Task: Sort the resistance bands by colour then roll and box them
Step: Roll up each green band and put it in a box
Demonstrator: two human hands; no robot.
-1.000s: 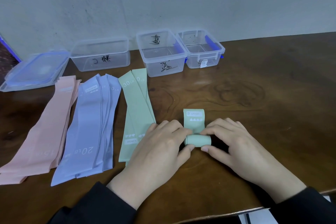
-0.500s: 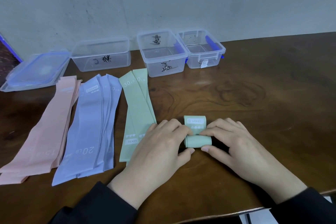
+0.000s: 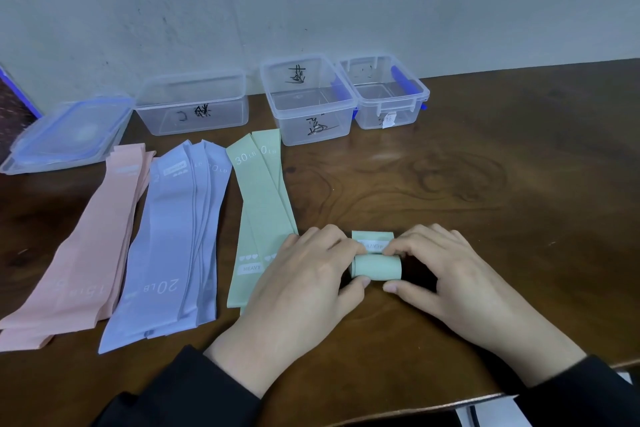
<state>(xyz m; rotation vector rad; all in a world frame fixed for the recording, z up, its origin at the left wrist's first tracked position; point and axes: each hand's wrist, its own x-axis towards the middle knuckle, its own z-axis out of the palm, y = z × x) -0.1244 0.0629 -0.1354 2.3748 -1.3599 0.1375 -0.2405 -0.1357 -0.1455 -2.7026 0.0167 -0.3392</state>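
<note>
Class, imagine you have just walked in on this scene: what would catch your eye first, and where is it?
First, the two hands at the near middle of the table: left hand and right hand pinch a half-rolled green band. Next, three flat stacks fanned out at left: pink bands, lilac bands, green bands.

Dark wooden table (image 3: pixel 485 191) set against a pale wall (image 3: pixel 311 3)

The table top is brown with a swirling knot pattern in the grain on its right half, and its front edge shows at the lower right. The wall behind is whitish-grey, scuffed with small dark specks. At the far left edge a patterned dark surface with a blue strip (image 3: pixel 14 97) shows; below the table edge, something white (image 3: pixel 491 414) peeks out.
</note>
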